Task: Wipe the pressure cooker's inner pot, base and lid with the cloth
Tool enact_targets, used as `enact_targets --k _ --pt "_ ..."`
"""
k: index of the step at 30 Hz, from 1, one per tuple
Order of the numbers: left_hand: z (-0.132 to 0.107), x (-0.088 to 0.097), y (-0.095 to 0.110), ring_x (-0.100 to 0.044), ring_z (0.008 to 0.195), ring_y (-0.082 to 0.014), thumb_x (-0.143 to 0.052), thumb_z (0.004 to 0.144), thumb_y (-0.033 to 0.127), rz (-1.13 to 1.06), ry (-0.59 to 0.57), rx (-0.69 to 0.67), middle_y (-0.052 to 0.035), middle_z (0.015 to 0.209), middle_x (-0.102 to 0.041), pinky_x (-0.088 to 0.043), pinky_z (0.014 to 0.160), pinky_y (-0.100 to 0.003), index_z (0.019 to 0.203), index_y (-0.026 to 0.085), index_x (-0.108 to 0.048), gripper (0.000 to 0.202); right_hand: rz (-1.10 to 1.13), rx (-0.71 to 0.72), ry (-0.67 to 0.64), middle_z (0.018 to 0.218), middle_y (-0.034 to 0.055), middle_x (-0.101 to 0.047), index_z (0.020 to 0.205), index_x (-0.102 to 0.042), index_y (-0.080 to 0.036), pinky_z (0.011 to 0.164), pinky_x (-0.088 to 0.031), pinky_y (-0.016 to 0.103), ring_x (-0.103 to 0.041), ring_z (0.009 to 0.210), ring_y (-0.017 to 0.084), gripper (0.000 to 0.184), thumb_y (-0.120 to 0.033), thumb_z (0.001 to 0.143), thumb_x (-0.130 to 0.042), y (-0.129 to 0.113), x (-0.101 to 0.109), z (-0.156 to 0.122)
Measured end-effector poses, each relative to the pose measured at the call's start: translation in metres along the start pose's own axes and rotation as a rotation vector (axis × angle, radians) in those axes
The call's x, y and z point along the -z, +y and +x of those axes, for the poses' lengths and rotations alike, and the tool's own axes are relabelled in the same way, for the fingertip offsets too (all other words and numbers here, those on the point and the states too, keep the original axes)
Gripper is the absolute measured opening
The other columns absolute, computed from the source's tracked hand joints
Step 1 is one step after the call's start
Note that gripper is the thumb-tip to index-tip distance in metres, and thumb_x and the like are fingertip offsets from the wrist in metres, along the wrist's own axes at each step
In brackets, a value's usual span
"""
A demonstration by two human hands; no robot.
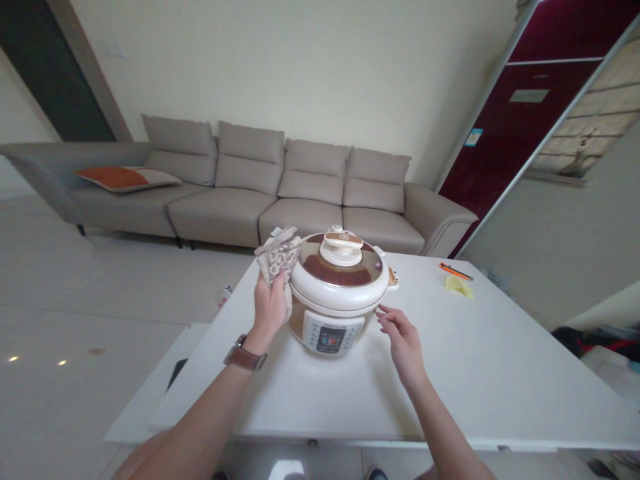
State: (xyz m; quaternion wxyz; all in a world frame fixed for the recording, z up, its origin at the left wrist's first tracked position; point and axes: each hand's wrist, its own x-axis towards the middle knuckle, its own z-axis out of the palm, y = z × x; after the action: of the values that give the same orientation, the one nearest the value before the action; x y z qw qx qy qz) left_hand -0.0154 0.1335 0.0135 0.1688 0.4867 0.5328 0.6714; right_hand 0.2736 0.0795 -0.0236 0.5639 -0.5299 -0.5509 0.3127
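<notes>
On a white desk (480,373), an electric cooker (339,300), its lid (333,272) already on, stands nearer the far left corner than the far right as a person's left hand (270,305), grip clamped on a patterned cloth (283,255), holds the fabric against its side. The right hand's (403,339) grip hangs loosely apart opposite, contact unclear; how much surface remains uncovered by the cloth cannot be told.

Cooker (336,300) wht; lid top (327,271) brn; cloth (283,256) bge w/ brn pattern
</notes>
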Motion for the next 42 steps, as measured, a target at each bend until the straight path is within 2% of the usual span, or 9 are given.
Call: enact_targets --k 4,9,12,19,22,25,29,35,42 --pt "-0.017 -0.002 0.010 -0.054 0.143 -0.0294 -0.051 0.099 0.031 0.076 -0.094 -0.239 -0.0144 0.144 -0.066 -0.035 0.125 -0.049 0.140 0.017 -0.063 0.045 0.012 0.002 0.021 0.121 0.0107 -0.072 0.075 -0.070 -0.024 0.083 -0.051 0.041 -0.063 0.119 0.034 0.022 -0.044 0.085 -0.066 0.002 0.000 0.002" --pt "-0.044 -0.005 0.053 -0.043 0.151 -0.0337 -0.062 0.090 0.024 0.410 -0.474 -0.666 -0.0106 0.154 -0.060 -0.009 0.132 -0.062 0.148 0.024 -0.058 0.059 -0.008 0.008 0.033 0.119 0.0105 -0.071 0.075 -0.070 -0.024 0.083 -0.051 0.041 -0.063 0.118 0.033 0.022 -0.043 0.085 -0.066 0.006 -0.001 0.004" --pt "-0.044 -0.007 0.063 -0.045 0.150 -0.0325 -0.061 0.090 0.021 0.471 -0.479 -0.663 -0.0092 0.154 -0.060 -0.012 0.132 -0.061 0.150 0.024 -0.056 0.061 -0.012 0.016 0.026 0.121 0.0106 -0.071 0.076 -0.069 -0.024 0.083 -0.051 0.040 -0.064 0.118 0.033 0.023 -0.044 0.086 -0.067 0.006 -0.001 0.003" --pt "-0.020 -0.007 0.041 -0.048 0.147 -0.0300 -0.053 0.097 0.021 0.368 -0.186 -0.477 -0.0139 0.149 -0.062 -0.033 0.126 -0.054 0.146 0.018 -0.059 0.049 -0.035 0.013 -0.011 0.125 0.0105 -0.071 0.076 -0.069 -0.024 0.082 -0.051 0.040 -0.064 0.120 0.033 0.025 -0.045 0.088 -0.065 0.001 0.002 -0.003" --pt "-0.029 -0.008 0.049 -0.045 0.149 -0.0321 -0.056 0.095 0.019 0.397 -0.275 -0.530 -0.0131 0.149 -0.062 -0.023 0.129 -0.060 0.148 0.020 -0.058 0.053 -0.034 0.017 -0.009 0.124 0.0101 -0.071 0.077 -0.069 -0.024 0.082 -0.051 0.040 -0.064 0.119 0.032 0.023 -0.044 0.088 -0.065 0.001 0.002 -0.003" --pt "-0.048 -0.011 0.064 -0.043 0.151 -0.0343 -0.062 0.092 0.022 0.458 -0.478 -0.649 -0.0102 0.150 -0.063 -0.007 0.131 -0.064 0.147 0.026 -0.060 0.055 -0.029 0.018 0.005 0.121 0.0098 -0.071 0.077 -0.070 -0.024 0.082 -0.052 0.041 -0.064 0.115 0.031 0.022 -0.044 0.087 -0.066 0.003 0.001 0.000" --pt "-0.065 -0.015 0.073 -0.042 0.152 -0.0339 -0.063 0.092 0.027 0.460 -0.633 -0.748 -0.0085 0.158 -0.056 0.000 0.131 -0.065 0.150 0.025 -0.057 0.057 -0.047 0.039 0.022 0.114 0.0090 -0.071 0.078 -0.071 -0.025 0.081 -0.052 0.040 -0.063 0.110 0.030 0.019 -0.041 0.085 -0.067 0.005 0.000 0.003" --pt "-0.045 -0.010 0.054 -0.048 0.148 -0.0309 -0.058 0.091 0.016 0.383 -0.320 -0.581 -0.0113 0.151 -0.061 -0.015 0.132 -0.059 0.149 0.021 -0.056 0.059 -0.044 0.023 -0.006 0.120 0.0096 -0.071 0.079 -0.072 -0.024 0.082 -0.051 0.040 -0.062 0.117 0.031 0.024 -0.046 0.088 -0.066 0.004 0.001 0.001" --pt "-0.015 -0.001 0.006 -0.055 0.141 -0.0287 -0.052 0.100 0.029 0.128 -0.032 -0.231 -0.0155 0.146 -0.064 -0.036 0.124 -0.047 0.141 0.017 -0.062 0.044 -0.031 0.027 -0.015 0.117 0.0096 -0.072 0.077 -0.070 -0.024 0.080 -0.051 0.038 -0.063 0.114 0.030 0.020 -0.041 0.086 -0.065 -0.001 0.003 -0.001"
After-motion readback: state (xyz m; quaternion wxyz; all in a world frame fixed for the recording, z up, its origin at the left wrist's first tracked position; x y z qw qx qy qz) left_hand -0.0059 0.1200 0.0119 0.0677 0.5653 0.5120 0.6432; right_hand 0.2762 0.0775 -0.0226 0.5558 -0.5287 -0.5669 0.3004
